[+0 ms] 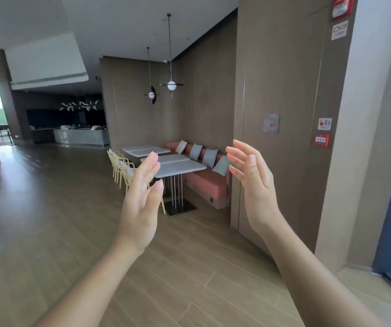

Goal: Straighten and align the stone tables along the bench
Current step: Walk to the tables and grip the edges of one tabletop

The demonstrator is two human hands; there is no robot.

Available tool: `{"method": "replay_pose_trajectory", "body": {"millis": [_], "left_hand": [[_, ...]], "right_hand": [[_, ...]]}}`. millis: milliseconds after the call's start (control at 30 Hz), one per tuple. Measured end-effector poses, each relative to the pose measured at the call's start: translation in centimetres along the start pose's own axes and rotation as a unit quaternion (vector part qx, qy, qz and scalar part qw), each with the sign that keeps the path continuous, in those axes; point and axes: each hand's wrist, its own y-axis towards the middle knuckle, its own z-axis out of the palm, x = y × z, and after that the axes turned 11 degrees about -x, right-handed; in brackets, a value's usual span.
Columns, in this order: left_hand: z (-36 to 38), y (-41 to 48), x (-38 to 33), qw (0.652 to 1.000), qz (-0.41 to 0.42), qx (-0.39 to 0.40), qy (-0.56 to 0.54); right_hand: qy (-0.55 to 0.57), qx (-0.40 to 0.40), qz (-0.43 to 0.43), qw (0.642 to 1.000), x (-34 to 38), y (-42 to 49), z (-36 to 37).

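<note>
Empty and spread, left hand (142,199) and right hand (251,178) hover far from the pale grey stone tables (182,167). A shove at one tabletop corner may swing it into the salmon-pink upholstered bench (207,185).

The tables (180,167) have pale grey tops on thin silvery legs with dark base plates, and the bench (209,187) beside them is salmon pink, set with three blue-grey cushions (209,157) and one cream cushion (181,146). The chairs (121,166) are pale yellow, the floor (60,197) is brown in long wood-grain planks, and the wall (208,102) is a darker brown with fine vertical grain. Two lamps (171,85) show white globes on black rods under a white ceiling (130,24), the far counter (81,137) is light grey-blue, and the alarm box (321,140) on the wall is red.
</note>
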Motion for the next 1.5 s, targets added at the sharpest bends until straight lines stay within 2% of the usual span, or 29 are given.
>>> {"method": "replay_pose_trajectory", "body": {"millis": [200, 533, 767, 1033, 1500], "left_hand": [[-1.0, 6.8, 12.6, 1.000, -0.019, -0.008, 0.015], [-2.3, 24.9, 33.7, 0.997, -0.012, -0.061, 0.041], [-4.8, 35.7, 47.6, 0.995, -0.009, -0.085, 0.060], [-11.6, 48.4, 65.9, 0.994, 0.020, -0.078, 0.074], [-21.8, 72.6, 94.7, 0.995, -0.023, -0.048, 0.082]], "right_hand": [[-0.001, 0.017, 0.019, 1.000, -11.0, 5.1, 7.2], [0.072, 0.035, 0.013, 0.997, -32.1, 22.4, 22.1], [0.074, 0.069, 0.012, 0.995, -45.1, 30.4, 32.9], [0.068, 0.070, 0.007, 0.995, -60.6, 37.7, 48.1], [0.081, 0.054, 0.043, 0.994, -86.1, 52.2, 73.7]]}}
